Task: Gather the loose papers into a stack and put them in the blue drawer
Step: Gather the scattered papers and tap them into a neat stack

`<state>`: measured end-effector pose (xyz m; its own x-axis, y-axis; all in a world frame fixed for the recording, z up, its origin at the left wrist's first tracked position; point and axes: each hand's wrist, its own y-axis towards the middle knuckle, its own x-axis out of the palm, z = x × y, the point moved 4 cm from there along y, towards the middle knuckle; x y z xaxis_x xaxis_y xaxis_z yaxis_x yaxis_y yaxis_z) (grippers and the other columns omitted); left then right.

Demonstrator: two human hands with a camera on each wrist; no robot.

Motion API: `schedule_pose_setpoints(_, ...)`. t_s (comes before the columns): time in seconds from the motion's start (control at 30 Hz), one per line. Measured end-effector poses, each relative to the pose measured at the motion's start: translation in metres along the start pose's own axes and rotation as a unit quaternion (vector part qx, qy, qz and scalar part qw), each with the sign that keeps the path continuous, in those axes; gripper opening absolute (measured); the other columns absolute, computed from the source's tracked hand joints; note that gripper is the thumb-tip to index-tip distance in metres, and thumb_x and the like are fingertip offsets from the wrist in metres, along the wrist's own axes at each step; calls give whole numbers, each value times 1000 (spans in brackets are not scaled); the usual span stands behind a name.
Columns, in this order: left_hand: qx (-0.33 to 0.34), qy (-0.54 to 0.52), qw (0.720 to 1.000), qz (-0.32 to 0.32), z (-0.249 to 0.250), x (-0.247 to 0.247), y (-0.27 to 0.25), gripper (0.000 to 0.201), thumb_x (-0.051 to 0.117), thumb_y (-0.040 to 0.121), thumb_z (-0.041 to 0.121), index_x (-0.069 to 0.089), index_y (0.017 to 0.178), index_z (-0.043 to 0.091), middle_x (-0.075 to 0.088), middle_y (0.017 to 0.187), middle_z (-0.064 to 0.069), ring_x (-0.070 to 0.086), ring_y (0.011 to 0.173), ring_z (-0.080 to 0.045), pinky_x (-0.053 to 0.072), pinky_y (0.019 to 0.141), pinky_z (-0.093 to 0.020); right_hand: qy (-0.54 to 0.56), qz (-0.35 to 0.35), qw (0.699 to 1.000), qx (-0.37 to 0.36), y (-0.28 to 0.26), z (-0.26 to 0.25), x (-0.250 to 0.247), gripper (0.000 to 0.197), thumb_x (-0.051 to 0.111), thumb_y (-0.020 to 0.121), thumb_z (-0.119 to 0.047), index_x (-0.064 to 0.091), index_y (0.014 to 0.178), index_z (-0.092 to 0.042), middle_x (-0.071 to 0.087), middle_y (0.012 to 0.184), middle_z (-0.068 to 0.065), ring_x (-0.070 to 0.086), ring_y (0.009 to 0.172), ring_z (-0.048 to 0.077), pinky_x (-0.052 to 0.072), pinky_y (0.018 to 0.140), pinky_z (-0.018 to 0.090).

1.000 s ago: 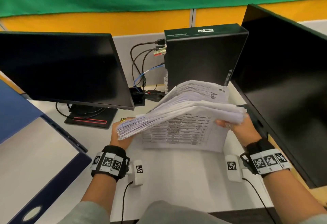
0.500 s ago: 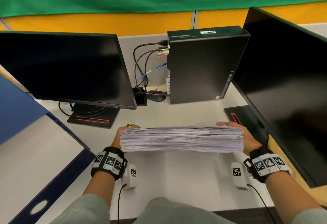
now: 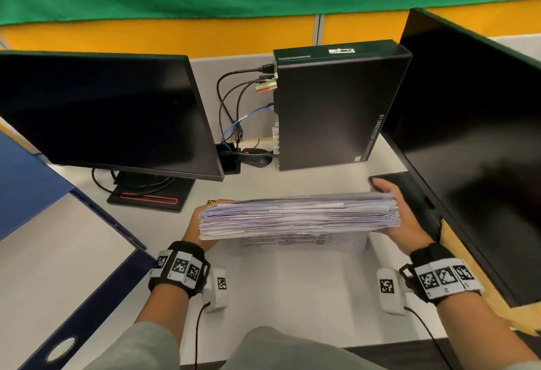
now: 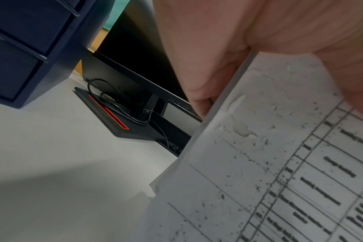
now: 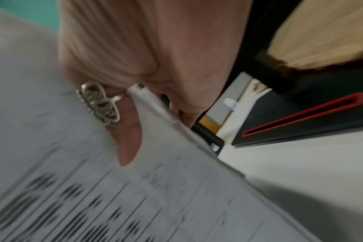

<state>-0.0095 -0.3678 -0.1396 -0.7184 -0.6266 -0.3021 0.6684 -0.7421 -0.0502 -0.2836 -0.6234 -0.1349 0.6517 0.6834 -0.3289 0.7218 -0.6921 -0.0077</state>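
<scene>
A thick stack of printed papers (image 3: 298,217) stands on its long edge on the white desk (image 3: 292,296), its top edges facing the head camera. My left hand (image 3: 194,224) grips the stack's left end and my right hand (image 3: 409,223) grips its right end, fingers behind and thumbs in front. The left wrist view shows the printed sheet (image 4: 259,163) under my curled fingers (image 4: 197,65). A ringed finger (image 5: 126,134) presses on the blurred paper (image 5: 83,188) in the right wrist view. The blue drawer (image 3: 117,290) lies pulled out at the left, showing a pale inside.
A black monitor (image 3: 102,112) stands behind on the left, and its stand (image 3: 152,197) is close to my left hand. A small black computer (image 3: 330,106) with cables sits at the back. A second monitor (image 3: 474,141) crowds the right side. The blue drawer unit (image 4: 31,41) stands at the left.
One second ago the papers were fanned and tilted back. Both hands have since tipped them upright and squared them into a neat block; my view also shifted slightly.
</scene>
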Motion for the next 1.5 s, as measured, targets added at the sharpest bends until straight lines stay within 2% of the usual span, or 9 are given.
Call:
schedule_pose_setpoints(0.2, -12, 56, 998, 22, 4, 4, 3, 30, 58, 82, -12, 60, 83, 17, 60, 83, 4, 62, 67, 10, 45, 64, -1, 37, -14, 999, -18, 4, -3, 2, 85, 81, 63, -37, 38, 134, -16, 48, 124, -2, 52, 117, 6, 48, 93, 49)
schedule_pose_setpoints(0.33, -4, 73, 997, 17, 8, 1, 4, 19, 54, 84, -13, 61, 95, 0, 59, 89, -6, 58, 84, -18, 45, 66, -1, 55, -38, 998, 8, 1, 0, 2, 79, 72, 72, 5, 37, 135, -27, 42, 137, -1, 50, 117, 13, 56, 72, 21)
schedule_pose_setpoints(0.53, -18, 49, 998, 33, 12, 7, 6, 25, 58, 82, -13, 59, 78, 11, 57, 74, 4, 54, 69, -3, 44, 57, 0, -6, 59, 998, -26, 7, 5, 5, 53, 75, 68, -25, 54, 115, -38, 59, 118, 5, 58, 108, 19, 50, 93, 50)
schedule_pose_setpoints(0.63, 9, 48, 994, 97, 18, 12, 4, 21, 67, 75, -13, 65, 80, 7, 57, 68, 2, 58, 53, 6, 46, 56, -6, 49, 105, 993, -25, 11, -1, 7, 60, 80, 66, -37, 58, 118, -16, 65, 116, 7, 63, 106, 21, 54, 88, 46)
schedule_pose_setpoints(0.8, 48, -41, 983, 172, 25, 20, -9, 19, 62, 80, -11, 63, 79, 7, 61, 60, 3, 62, 53, 7, 50, 59, -13, 150, 207, 966, -25, -3, -15, 13, 57, 80, 66, -9, 55, 117, -13, 65, 111, 4, 65, 99, 16, 57, 78, 33)
schedule_pose_setpoints(0.93, 63, -10, 986, 153, 20, 21, -22, 41, 77, 68, -3, 62, 82, 33, 67, 81, 10, 66, 75, -6, 54, 73, -20, 111, 149, 983, -13, -9, -1, 20, 50, 80, 64, -3, 58, 107, -17, 65, 100, -5, 65, 89, 2, 54, 67, 14)
schedule_pose_setpoints(1.1, -44, -24, 997, 63, -16, 7, -24, 48, 86, 60, 13, 64, 93, 41, 72, 95, 8, 66, 95, -10, 53, 82, -27, 85, 61, 993, 51, -15, 28, 37, 44, 76, 68, 3, 62, 92, -31, 67, 98, -5, 64, 91, 7, 53, 83, 37)
schedule_pose_setpoints(1.33, -58, 1, 997, 49, -5, 1, -21, 38, 84, 62, 7, 65, 90, 24, 71, 78, 18, 62, 77, 7, 50, 63, -7, 97, 8, 995, 25, -8, 11, 37, 49, 69, 70, 12, 58, 100, -25, 61, 99, -11, 61, 82, -16, 49, 65, 5)
schedule_pose_setpoints(1.5, -6, -2, 999, 52, -3, 11, -25, 52, 82, 61, -2, 58, 103, 17, 63, 98, 8, 61, 85, 12, 51, 71, -7, 78, 30, 996, 26, -2, 14, 35, 51, 76, 67, 5, 59, 103, -28, 65, 104, -4, 64, 93, 2, 55, 75, 20)
